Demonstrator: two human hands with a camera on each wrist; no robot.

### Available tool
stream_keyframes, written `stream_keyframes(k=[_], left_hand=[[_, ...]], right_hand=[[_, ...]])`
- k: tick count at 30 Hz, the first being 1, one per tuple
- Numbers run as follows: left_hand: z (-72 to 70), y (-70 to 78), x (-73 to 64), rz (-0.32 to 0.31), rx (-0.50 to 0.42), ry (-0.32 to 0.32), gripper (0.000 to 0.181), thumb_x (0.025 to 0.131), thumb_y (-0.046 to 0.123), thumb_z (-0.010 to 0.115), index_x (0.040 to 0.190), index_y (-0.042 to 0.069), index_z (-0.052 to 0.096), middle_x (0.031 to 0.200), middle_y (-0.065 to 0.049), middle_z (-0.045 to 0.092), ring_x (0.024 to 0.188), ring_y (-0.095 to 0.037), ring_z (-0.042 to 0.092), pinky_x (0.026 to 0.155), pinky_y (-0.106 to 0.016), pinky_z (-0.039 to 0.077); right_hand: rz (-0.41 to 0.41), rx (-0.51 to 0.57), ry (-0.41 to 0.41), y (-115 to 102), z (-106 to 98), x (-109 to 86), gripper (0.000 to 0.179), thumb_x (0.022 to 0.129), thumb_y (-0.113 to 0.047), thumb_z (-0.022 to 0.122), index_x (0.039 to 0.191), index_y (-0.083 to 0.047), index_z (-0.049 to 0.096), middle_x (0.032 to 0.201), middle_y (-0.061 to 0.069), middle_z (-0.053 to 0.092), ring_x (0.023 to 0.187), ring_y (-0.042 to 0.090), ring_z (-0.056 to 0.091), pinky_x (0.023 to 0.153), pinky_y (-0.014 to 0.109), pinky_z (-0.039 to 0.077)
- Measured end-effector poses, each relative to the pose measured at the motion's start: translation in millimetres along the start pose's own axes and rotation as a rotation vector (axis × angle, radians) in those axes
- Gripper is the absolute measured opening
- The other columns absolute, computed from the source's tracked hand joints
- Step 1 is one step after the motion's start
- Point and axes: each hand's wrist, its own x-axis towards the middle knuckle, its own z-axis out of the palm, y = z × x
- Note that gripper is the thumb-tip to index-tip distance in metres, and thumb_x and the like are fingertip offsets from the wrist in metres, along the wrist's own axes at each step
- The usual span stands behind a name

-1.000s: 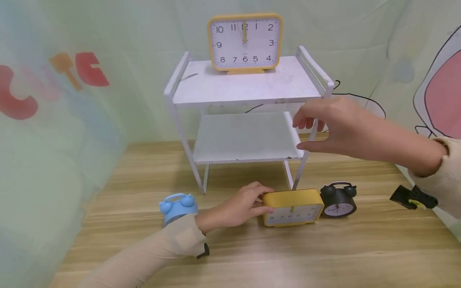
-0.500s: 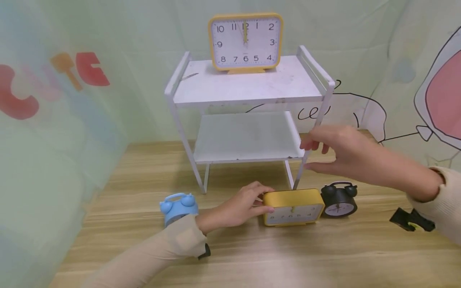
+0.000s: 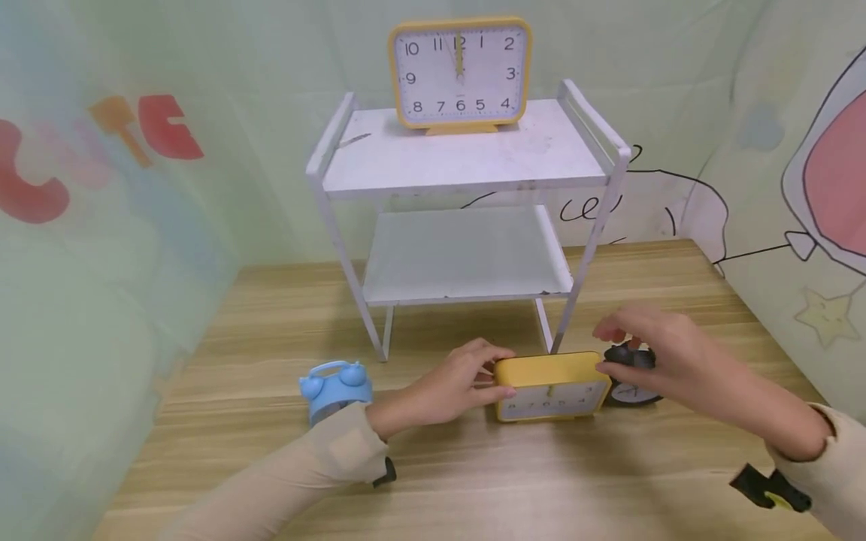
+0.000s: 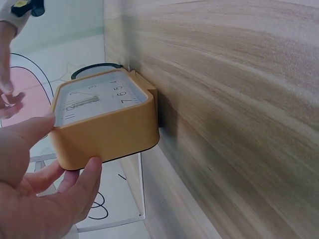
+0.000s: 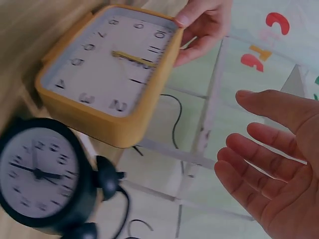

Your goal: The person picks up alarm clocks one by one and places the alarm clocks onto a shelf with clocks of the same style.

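Note:
A yellow rectangular desk clock (image 3: 551,370) stands on the wooden table. My left hand (image 3: 452,385) grips its left end, with the thumb at the front edge and the fingers behind, as the left wrist view also shows. Against the clock's right end, or close beside it, is a black twin-bell alarm clock (image 5: 44,172). My right hand (image 3: 666,361) hovers over the black clock with thumb and fingers spread apart. In the right wrist view, that hand (image 5: 279,159) holds nothing and is apart from both clocks. It partly hides the black clock in the head view.
Behind the hands stands a white two-tier rack (image 3: 467,161), bearing another yellow desk clock (image 3: 461,75) on its top shelf. A light-blue twin-bell alarm clock (image 3: 337,387) sits left on the table, partly covered by my left sleeve (image 3: 325,458). Printed curtains (image 3: 169,210) hang around the table.
My right hand has come down from beside the rack's upper part to the black alarm clock. The left hand has kept its grip on the yellow desk clock, which has not moved.

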Motion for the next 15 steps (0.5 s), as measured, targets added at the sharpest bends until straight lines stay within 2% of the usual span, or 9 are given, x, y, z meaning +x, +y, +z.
stream_keyframes(k=[4,9,15], left_hand=[[0.3,0.6,-0.1,0.019,0.025,-0.004,0.048,0.095,0.02,0.071,0.137,0.002,0.055,0.113,-0.005,0.054,0.106,-0.018,0.062,0.088,-0.014,0.051],[0.7,0.9,-0.8,0.043,0.067,-0.01,0.049,0.097,0.021,0.068,0.139,0.0,0.053,0.109,-0.004,0.049,0.104,-0.014,0.06,0.089,-0.013,0.05],[1.2,0.5,-1.7,0.071,0.093,0.009,0.049,0.097,0.02,0.067,0.139,-0.001,0.053,0.107,-0.004,0.049,0.102,-0.013,0.059,0.09,-0.013,0.049]], right_hand=[[0.037,0.04,0.026,7,9,-18.0,0.036,0.076,-0.01,0.088,0.102,-0.017,0.065,0.094,-0.008,0.066,0.076,0.002,0.06,0.064,0.01,0.049],[0.133,0.065,0.02,12,17,-35.8,0.044,0.066,0.003,0.089,0.097,-0.016,0.065,0.091,-0.005,0.067,0.073,0.004,0.06,0.062,0.011,0.049],[0.221,0.1,0.021,17,25,-53.2,0.037,0.069,0.002,0.088,0.096,-0.011,0.067,0.089,-0.003,0.069,0.07,0.001,0.059,0.059,0.015,0.051]])
